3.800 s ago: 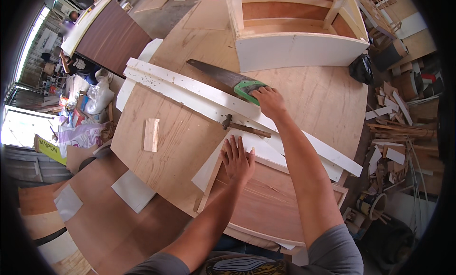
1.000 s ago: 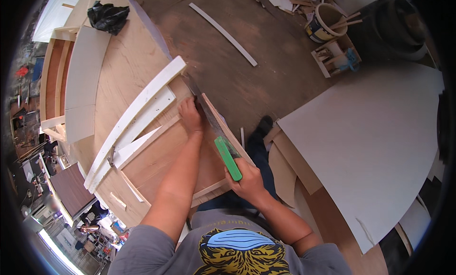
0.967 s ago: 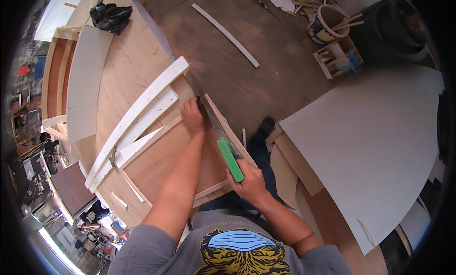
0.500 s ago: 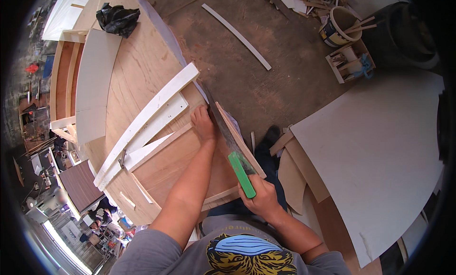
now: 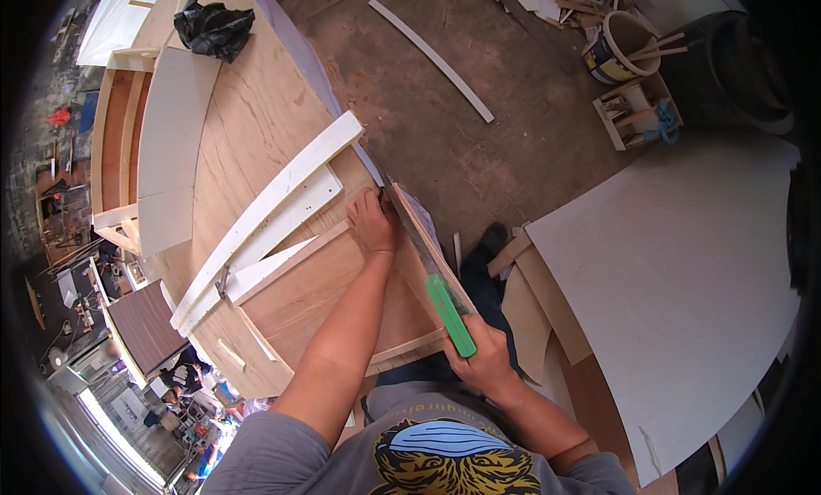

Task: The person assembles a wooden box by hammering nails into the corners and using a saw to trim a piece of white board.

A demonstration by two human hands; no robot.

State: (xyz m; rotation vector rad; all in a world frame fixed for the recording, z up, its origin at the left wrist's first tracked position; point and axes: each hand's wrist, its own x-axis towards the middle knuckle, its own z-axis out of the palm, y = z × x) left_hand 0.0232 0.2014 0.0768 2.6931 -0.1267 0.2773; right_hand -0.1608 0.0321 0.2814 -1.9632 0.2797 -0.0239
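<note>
My right hand (image 5: 483, 358) is closed round the green handle of a handsaw (image 5: 450, 315). Its dark blade slants up and left from the handle, along the right edge of a shallow framed plywood panel (image 5: 312, 285). At the panel's far corner, my left hand (image 5: 374, 223) has its fingers curled over the frame, close beside the blade's far end. What the fingertips press on is partly hidden. Beyond that hand, a curved white-faced strip (image 5: 269, 217) and a straighter white board (image 5: 295, 213) lie across a plywood surface (image 5: 256, 110).
A hammer-like tool (image 5: 222, 283) rests against the white boards. Farther off lies a crumpled black plastic bag (image 5: 214, 30). To the right are a large pale sheet (image 5: 658, 298), a bucket (image 5: 623, 50) with sticks, and a wooden box (image 5: 633, 114). A thin white strip (image 5: 436, 63) lies on the floor.
The handsaw and my right hand have shifted a little right and back toward me, the blade now closer along the panel's edge. My left hand stays at the same corner.
</note>
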